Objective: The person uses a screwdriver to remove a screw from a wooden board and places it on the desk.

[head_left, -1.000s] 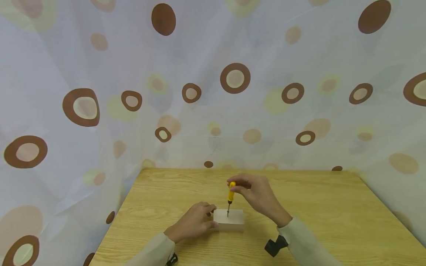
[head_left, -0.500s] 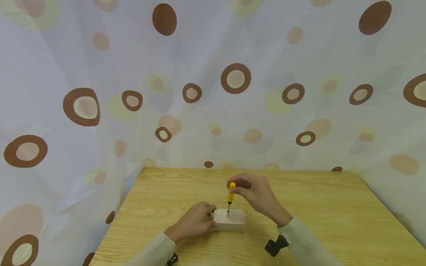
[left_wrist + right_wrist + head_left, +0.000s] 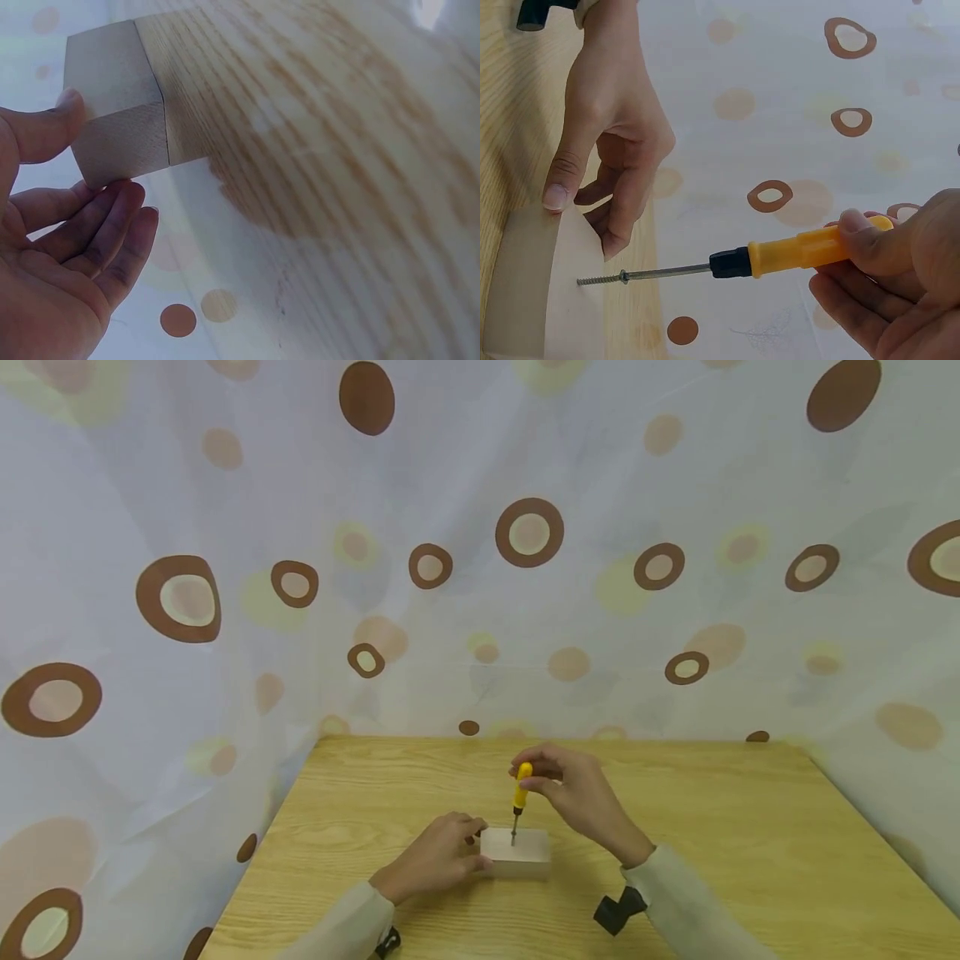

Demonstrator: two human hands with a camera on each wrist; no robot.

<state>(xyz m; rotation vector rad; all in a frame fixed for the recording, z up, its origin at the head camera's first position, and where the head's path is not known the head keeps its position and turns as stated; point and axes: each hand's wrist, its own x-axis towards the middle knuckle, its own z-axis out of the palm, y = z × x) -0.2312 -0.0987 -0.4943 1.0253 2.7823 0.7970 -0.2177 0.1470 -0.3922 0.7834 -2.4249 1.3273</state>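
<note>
Head cam looks forward-down over the table (image 3: 750, 827) from the near edge; both wrist cams sit close, sharing the wood block (image 3: 516, 852) (image 3: 120, 127) (image 3: 540, 300) with it.

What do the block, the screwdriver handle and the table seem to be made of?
Block: apparently bare, unfinished pale wood, with fine grain on its end face. Screwdriver handle: likely smooth yellow plastic with a black collar; the shaft looks like metal. Table: light oak-look wood grain, smooth; solid wood or laminate is hard to tell.
</note>
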